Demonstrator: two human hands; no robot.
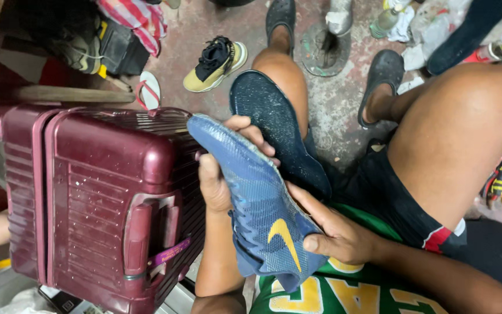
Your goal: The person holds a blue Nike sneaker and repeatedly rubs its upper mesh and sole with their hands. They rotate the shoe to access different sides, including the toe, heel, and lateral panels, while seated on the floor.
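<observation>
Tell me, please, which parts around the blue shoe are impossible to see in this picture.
Head view only:
- Blue shoe upper: its far side is turned away.
- Left hand: palm hidden behind the upper.
- Dark sole: lower end covered by the upper and right hand.
- Maroon suitcase: bottom cut by the frame edge.
</observation>
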